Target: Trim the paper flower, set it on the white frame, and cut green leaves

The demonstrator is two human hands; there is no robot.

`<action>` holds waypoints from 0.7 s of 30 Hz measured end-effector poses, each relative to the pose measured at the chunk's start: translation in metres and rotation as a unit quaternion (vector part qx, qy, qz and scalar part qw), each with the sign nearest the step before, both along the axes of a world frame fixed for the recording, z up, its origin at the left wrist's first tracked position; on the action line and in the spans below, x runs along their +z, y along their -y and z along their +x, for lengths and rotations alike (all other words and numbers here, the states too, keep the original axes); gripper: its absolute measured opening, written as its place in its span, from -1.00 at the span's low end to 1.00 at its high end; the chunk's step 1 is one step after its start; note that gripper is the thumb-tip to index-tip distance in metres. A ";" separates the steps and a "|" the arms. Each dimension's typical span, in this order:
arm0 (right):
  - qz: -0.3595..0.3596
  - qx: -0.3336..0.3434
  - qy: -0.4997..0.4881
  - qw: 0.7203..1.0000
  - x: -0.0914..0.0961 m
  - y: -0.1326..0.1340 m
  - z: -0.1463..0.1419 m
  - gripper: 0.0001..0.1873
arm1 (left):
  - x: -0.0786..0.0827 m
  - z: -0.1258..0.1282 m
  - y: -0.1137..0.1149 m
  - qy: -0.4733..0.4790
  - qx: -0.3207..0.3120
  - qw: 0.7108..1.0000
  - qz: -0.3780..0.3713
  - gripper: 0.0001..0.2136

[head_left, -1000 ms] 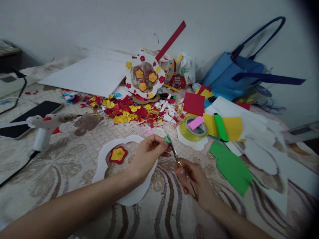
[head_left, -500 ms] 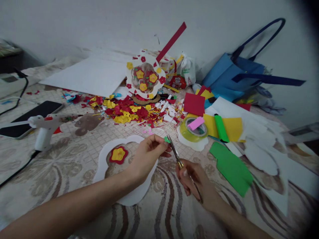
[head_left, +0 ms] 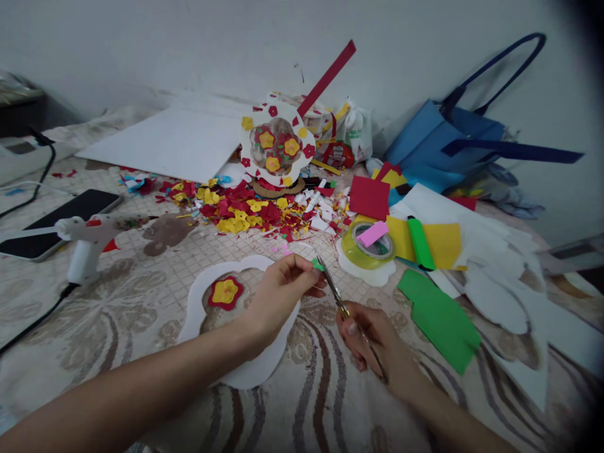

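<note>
My left hand pinches a tiny green paper scrap between thumb and fingers. My right hand grips small scissors, whose blades meet the scrap. Under my left wrist lies a white flower-shaped frame with a red and yellow paper flower inside it. A green foam sheet lies to the right of my right hand.
A glue gun and a phone lie at the left. Red and yellow paper cuttings are piled behind, near a decorated flower piece. A tape roll, green marker and blue bag sit to the right.
Both hands stay nearly in place; the scissors and my right hand have shifted slightly lower and to the right against the green scrap.
</note>
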State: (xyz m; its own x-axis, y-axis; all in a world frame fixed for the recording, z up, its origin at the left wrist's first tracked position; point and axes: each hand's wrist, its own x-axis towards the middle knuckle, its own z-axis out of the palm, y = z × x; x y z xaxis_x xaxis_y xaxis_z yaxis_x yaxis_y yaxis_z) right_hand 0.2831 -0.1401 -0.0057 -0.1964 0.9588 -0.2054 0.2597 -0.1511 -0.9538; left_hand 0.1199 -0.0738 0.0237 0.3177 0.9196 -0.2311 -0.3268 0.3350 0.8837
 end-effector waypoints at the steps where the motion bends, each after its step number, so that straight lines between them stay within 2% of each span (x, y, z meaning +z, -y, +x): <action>1: -0.001 -0.001 0.003 1.000 0.001 0.000 0.000 -0.40 | 0.000 0.000 0.000 0.000 0.000 1.000 0.001 -0.89; 21: -0.009 0.004 0.021 1.000 0.001 0.000 0.004 -0.42 | -0.007 -0.002 -0.006 0.003 -0.025 1.000 0.008 -0.87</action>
State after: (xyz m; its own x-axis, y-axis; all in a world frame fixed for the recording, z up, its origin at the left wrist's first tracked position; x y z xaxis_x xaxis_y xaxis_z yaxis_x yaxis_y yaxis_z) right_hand 0.2875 -0.1404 -0.0044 -0.1948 0.9534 -0.2303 0.3006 -0.1655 -0.9393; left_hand 0.1180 -0.0677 0.0168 0.3648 0.9060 -0.2148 -0.3158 0.3374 0.8868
